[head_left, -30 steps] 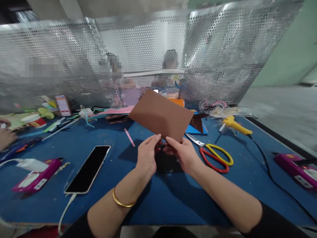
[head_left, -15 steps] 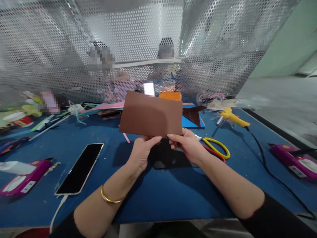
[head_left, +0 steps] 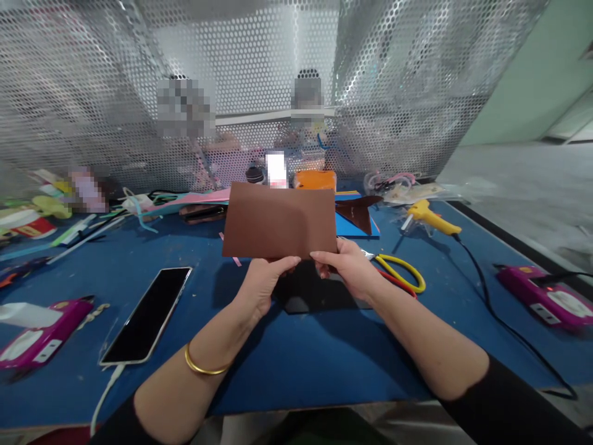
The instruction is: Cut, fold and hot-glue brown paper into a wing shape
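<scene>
Head view: both hands, left hand [head_left: 262,285] and right hand [head_left: 351,270], pinch a brown sheet [head_left: 279,220] over the blue table [head_left: 296,364].

Both forearms reach forward and converge toward the middle, bare from the dark sleeves near the elbows to the wrists; a gold bangle sits on the left wrist. Left hand [head_left: 262,283]: palm turned inward, thumb on top and pointing toward the right hand, fingers curled beneath in a pinch. Right hand [head_left: 349,267]: just beside the left, not touching it, index finger extended toward the left thumb tip, the other fingers folded under in a matching pinch.
</scene>
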`<move>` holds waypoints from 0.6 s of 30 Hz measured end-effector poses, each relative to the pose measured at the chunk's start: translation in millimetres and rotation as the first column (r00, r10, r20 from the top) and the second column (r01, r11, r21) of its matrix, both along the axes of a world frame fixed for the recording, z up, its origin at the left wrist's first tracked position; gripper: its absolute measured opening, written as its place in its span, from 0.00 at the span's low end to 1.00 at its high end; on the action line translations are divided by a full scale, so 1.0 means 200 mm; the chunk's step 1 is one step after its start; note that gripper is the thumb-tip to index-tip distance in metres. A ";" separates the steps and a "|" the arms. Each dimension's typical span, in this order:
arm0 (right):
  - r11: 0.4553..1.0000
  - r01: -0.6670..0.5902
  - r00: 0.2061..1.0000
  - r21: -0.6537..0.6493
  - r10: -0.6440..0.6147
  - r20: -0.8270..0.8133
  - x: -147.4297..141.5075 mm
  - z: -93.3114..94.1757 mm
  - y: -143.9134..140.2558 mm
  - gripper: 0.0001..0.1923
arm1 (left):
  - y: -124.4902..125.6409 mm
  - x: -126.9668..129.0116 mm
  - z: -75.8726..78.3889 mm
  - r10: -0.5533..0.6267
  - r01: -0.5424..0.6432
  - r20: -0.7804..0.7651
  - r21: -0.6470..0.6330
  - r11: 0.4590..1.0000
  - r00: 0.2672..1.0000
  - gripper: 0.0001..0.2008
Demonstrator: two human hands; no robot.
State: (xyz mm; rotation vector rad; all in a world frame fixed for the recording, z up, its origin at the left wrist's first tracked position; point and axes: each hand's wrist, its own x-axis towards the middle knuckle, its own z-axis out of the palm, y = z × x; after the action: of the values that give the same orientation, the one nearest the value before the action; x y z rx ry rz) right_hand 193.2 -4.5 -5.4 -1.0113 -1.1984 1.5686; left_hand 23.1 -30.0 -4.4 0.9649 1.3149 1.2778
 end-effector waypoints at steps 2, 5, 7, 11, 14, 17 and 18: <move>1.000 -0.010 1.000 0.012 0.010 0.028 0.01 0.00 0.01 0.13 | 0.00 0.00 0.00 0.009 -0.009 0.002 -0.006 1.000 1.000 0.10; 0.999 -0.012 0.998 0.031 0.010 0.065 0.03 0.00 0.02 0.13 | 0.00 0.01 0.00 0.011 -0.011 0.011 -0.024 1.000 1.000 0.11; 0.999 -0.012 0.996 0.047 0.008 0.086 0.04 0.00 0.02 0.13 | 0.00 0.01 0.00 0.008 -0.007 0.019 -0.041 0.999 1.000 0.12; 0.996 -0.026 0.989 0.081 0.014 0.150 0.01 -0.01 0.01 0.13 | 0.00 0.01 0.00 0.000 0.003 0.037 -0.064 0.998 0.999 0.11; 0.992 -0.068 0.968 0.108 0.039 0.249 0.02 0.01 0.01 0.13 | 0.00 0.00 0.00 -0.005 0.009 0.056 -0.073 0.997 0.998 0.12; 0.981 -0.130 0.899 0.146 0.055 0.434 0.13 0.03 0.00 0.14 | 0.01 -0.01 -0.01 0.011 -0.005 0.075 -0.085 0.996 0.997 0.13; 0.977 -0.132 0.858 0.169 0.028 0.513 0.20 0.03 -0.01 0.13 | 0.02 -0.02 -0.01 0.021 -0.014 0.079 -0.086 0.996 0.997 0.13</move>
State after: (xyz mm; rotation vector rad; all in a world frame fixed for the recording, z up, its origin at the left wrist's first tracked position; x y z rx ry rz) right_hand 233.4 -7.0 1.4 -1.3005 -1.7423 1.2392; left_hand 19.4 -26.2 -6.1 0.8365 1.3077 1.2502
